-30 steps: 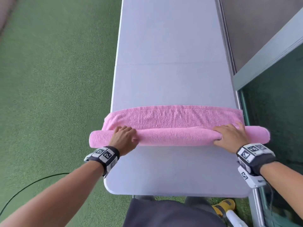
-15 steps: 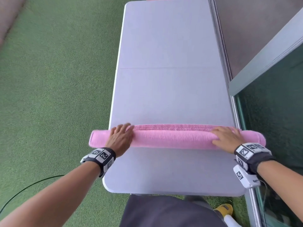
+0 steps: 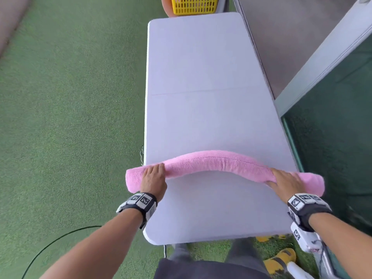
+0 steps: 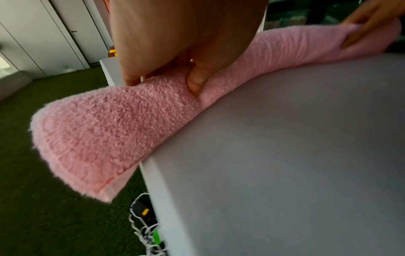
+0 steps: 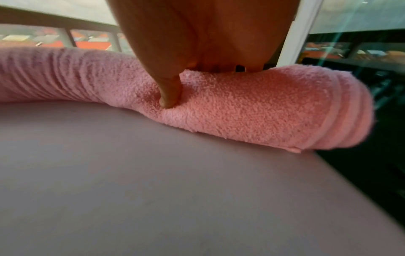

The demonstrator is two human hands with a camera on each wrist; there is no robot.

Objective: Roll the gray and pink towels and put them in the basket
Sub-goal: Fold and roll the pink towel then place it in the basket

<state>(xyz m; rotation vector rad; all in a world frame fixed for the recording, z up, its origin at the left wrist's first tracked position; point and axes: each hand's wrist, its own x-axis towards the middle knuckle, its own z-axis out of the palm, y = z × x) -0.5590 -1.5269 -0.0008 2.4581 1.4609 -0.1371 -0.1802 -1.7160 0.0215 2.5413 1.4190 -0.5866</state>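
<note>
Pink towel [image 3: 219,164]: fully rolled, lying across near end of surface [image 3: 201,67], both ends overhanging. Left hand [image 3: 153,181] and right hand [image 3: 284,183] each grip it (thumbs pressed in). Yellow basket [image 3: 194,5]: beyond far end.

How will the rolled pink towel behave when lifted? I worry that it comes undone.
Probably floppy: the pink towel already bows between the left hand and right hand. Its thumb-dented terry looks soft and grippy. Its unheld ends overhang the table, so they may droop and loosen.
</note>
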